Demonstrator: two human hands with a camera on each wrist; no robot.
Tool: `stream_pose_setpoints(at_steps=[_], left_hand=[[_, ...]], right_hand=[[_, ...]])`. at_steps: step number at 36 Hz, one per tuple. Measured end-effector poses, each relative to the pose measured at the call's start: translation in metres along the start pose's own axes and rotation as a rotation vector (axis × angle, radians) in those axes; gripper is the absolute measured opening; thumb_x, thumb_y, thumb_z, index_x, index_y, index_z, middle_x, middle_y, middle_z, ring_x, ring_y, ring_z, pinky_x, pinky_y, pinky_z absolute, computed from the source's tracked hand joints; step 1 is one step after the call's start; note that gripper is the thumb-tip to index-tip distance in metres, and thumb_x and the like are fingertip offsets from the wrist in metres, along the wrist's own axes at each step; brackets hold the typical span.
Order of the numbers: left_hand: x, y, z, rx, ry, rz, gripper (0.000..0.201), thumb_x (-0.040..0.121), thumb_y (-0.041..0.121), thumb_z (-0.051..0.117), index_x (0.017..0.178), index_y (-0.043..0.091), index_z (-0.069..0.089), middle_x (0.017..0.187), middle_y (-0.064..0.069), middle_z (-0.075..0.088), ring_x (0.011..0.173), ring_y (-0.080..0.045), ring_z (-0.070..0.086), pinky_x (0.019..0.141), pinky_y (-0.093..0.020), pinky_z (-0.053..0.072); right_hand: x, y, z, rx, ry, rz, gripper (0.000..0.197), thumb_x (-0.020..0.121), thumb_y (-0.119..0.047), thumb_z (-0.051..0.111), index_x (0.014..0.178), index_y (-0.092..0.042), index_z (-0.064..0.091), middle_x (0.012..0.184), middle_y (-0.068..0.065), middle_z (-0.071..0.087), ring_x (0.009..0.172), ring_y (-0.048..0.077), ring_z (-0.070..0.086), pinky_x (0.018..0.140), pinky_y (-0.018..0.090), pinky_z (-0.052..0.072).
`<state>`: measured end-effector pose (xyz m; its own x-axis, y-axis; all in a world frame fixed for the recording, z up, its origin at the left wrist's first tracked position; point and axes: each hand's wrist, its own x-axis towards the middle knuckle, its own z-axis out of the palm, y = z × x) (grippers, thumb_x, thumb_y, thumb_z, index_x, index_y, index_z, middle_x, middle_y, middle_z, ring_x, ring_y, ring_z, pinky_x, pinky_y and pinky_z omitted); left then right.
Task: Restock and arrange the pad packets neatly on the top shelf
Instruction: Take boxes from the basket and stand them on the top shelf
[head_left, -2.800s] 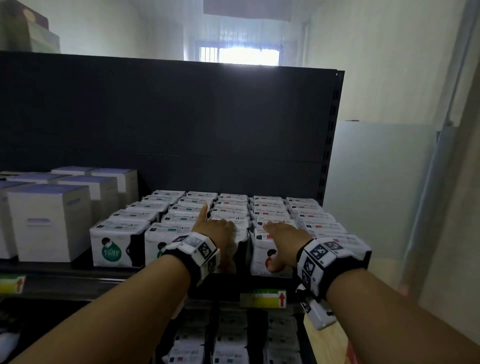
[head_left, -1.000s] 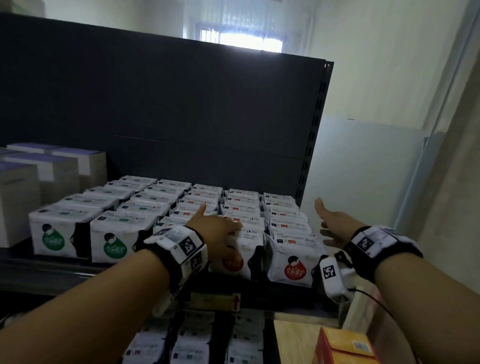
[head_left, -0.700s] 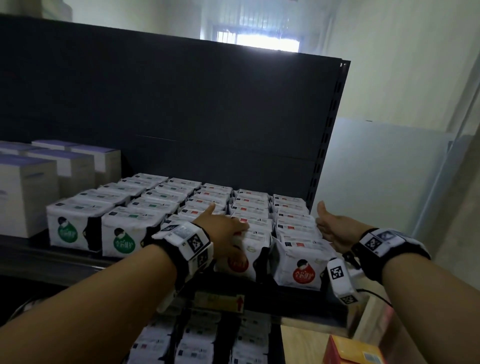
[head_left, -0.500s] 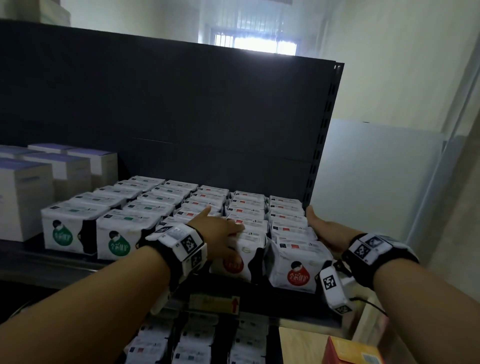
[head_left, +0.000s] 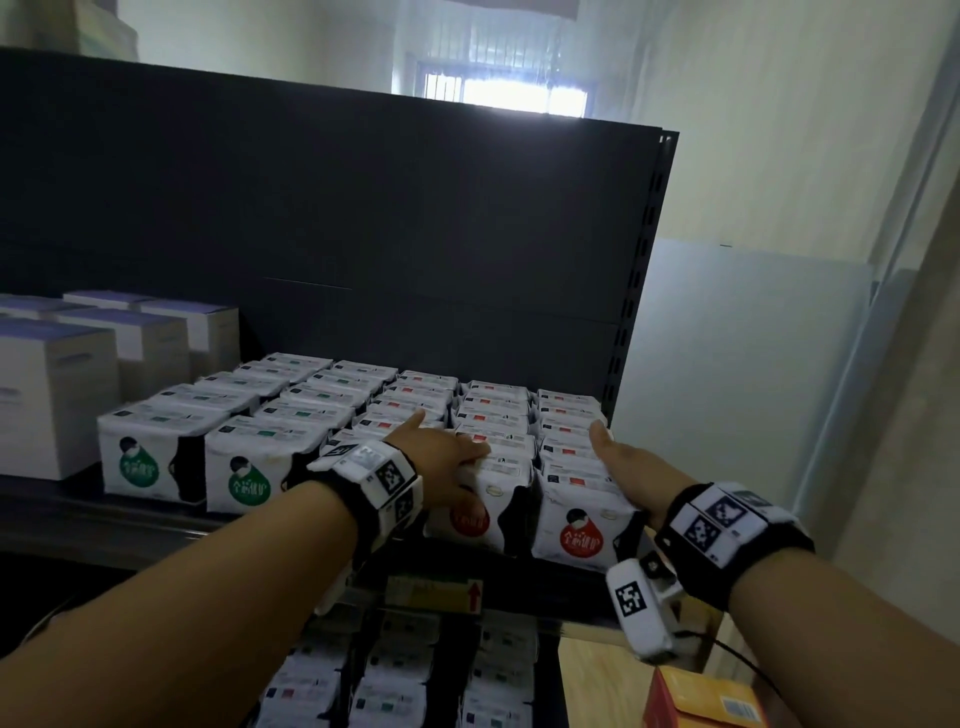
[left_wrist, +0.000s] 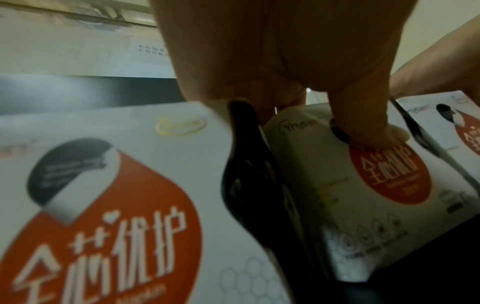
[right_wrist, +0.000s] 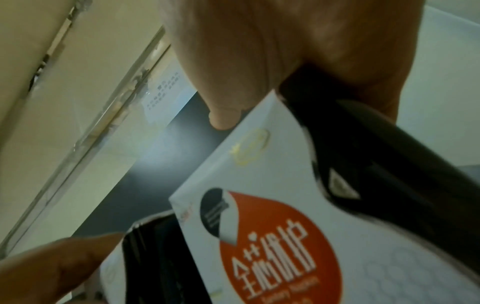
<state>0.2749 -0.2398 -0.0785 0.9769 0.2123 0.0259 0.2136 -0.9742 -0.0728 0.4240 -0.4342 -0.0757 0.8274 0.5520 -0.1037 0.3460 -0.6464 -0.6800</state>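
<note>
White pad packets stand in several front-to-back rows on the dark top shelf (head_left: 130, 525); green labels on the left rows, red labels on the right ones. My left hand (head_left: 447, 457) lies across the top of the front red-label packet (head_left: 488, 514) of the second row from the right. Its thumb (left_wrist: 363, 123) presses that packet's front face (left_wrist: 389, 174). My right hand (head_left: 623, 467) lies flat against the right side of the rightmost row, beside its front packet (head_left: 582, 535). In the right wrist view the palm (right_wrist: 285, 51) touches that packet's (right_wrist: 272, 236) dark side.
Tall white boxes (head_left: 52, 395) fill the shelf's left end. A black back panel (head_left: 363, 234) rises behind the rows. More packets (head_left: 395, 686) sit on the shelf below. An orange box (head_left: 701, 701) lies low at the right, near a pale wall.
My right hand came in from open air right of the shelf and now lies against the rightmost row's side. The left hand stayed on its packet.
</note>
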Motion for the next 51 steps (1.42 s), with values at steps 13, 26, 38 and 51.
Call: stream_pose_setpoints(at_steps=[13, 26, 38, 51], left_hand=[[-0.002, 0.002, 0.01, -0.026, 0.095, -0.023, 0.077, 0.085, 0.054, 0.054, 0.148, 0.032, 0.017, 0.156, 0.005, 0.023, 0.144, -0.016, 0.021, 0.117, -0.052, -0.003], [-0.066, -0.063, 0.013, -0.082, 0.311, -0.062, 0.087, 0.083, 0.064, 0.05, 0.15, 0.028, 0.009, 0.16, 0.001, 0.006, 0.147, -0.016, 0.002, 0.118, -0.045, -0.006], [-0.15, -0.181, 0.002, -0.236, 0.705, 0.076, 0.039, 0.088, 0.039, 0.061, 0.124, 0.026, 0.061, 0.14, 0.001, 0.048, 0.134, -0.017, 0.036, 0.111, -0.033, 0.029], [-0.202, -0.229, 0.009, -0.507, 0.934, -0.063, 0.011, 0.088, 0.02, 0.065, 0.095, 0.019, 0.074, 0.107, 0.002, 0.066, 0.105, -0.018, 0.056, 0.089, -0.03, 0.045]], right_hand=[[-0.003, 0.014, 0.005, 0.09, 0.138, -0.025, 0.09, 0.086, -0.074, 0.019, 0.145, -0.008, 0.038, 0.147, 0.015, 0.042, 0.132, 0.031, 0.044, 0.114, 0.044, 0.03], [-0.023, 0.002, 0.019, 0.149, 0.605, 0.083, 0.073, 0.092, -0.059, 0.043, 0.143, -0.008, 0.04, 0.147, 0.025, 0.036, 0.132, 0.041, 0.038, 0.109, 0.045, 0.031], [-0.091, -0.133, 0.144, 0.036, 0.861, -0.386, 0.018, 0.092, -0.031, 0.058, 0.099, -0.018, 0.069, 0.132, 0.01, 0.049, 0.125, 0.029, 0.041, 0.106, 0.039, 0.033], [-0.13, -0.207, 0.221, 0.165, 0.558, -0.532, 0.011, 0.092, -0.026, 0.06, 0.085, -0.02, 0.067, 0.113, -0.008, 0.05, 0.119, 0.009, 0.042, 0.096, 0.019, 0.027]])
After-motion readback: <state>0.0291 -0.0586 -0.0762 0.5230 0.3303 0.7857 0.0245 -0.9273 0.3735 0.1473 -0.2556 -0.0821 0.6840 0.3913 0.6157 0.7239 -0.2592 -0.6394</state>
